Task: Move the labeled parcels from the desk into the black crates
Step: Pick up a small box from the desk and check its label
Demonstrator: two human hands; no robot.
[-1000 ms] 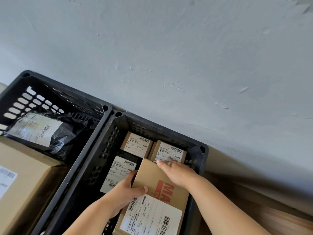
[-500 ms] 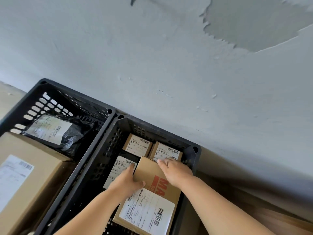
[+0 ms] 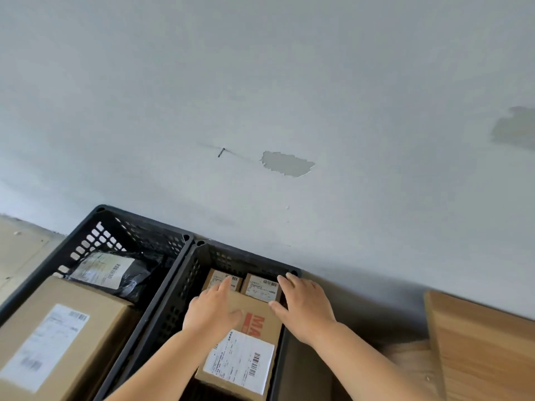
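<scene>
Two black crates stand side by side against the wall. The right crate (image 3: 202, 256) holds two small labeled boxes (image 3: 262, 287) at its far end. In front of them lies a flat cardboard parcel (image 3: 246, 360) with red letters and a white label. My left hand (image 3: 212, 312) rests flat on the parcel's far left corner, fingers spread. My right hand (image 3: 304, 306) hovers over the far right corner and the crate rim, fingers apart, its thumb touching the parcel's edge. The left crate (image 3: 115, 224) holds a large labeled box (image 3: 58, 342) and a black bag parcel (image 3: 107, 269).
A grey wall (image 3: 260, 96) with chipped paint rises right behind the crates. A wooden desk (image 3: 480, 351) stands at the lower right, with a gap between it and the right crate. Bare floor (image 3: 20, 250) shows at the far left.
The parcel has settled lower into the right crate. Both hands have loosened from gripping its far end to lying spread over it. The view has tilted up the wall.
</scene>
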